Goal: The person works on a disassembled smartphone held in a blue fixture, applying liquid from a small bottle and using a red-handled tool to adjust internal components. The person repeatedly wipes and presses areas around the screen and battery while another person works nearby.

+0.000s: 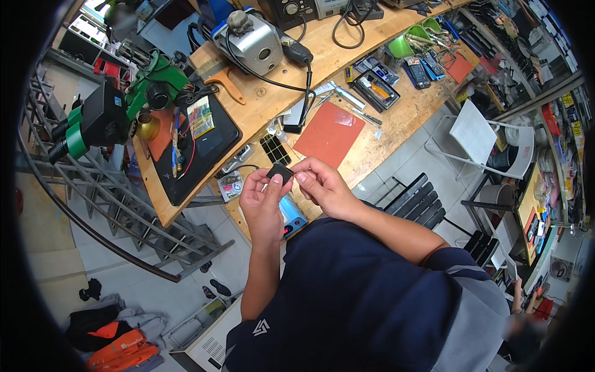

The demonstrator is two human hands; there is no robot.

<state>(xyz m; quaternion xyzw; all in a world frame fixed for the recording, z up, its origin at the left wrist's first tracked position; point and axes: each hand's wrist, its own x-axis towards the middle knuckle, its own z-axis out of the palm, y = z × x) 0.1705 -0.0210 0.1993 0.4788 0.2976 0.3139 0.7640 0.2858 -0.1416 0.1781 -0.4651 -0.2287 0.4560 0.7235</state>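
Observation:
My left hand (263, 199) grips a small flat black rectangular piece (281, 172) between thumb and fingers, over the near edge of the wooden bench (378, 133). My right hand (320, 185) pinches the right edge of the same piece with thumb and forefinger. What kind of part it is cannot be made out. Just beyond my hands, a dark panel with a yellowish grid (274, 150) lies beside a red-brown mat (330, 134). Below my hands, partly hidden by them, is a blue and white box-shaped device (292, 217).
A green and black microscope (93, 124) stands left over a black mat (207, 146). A silver machine (254, 49) with cables sits on the raised shelf. Phones (418, 71), an open black case (376, 91) and tools lie right. A black slatted chair (418, 201) stands behind; another person is lower right.

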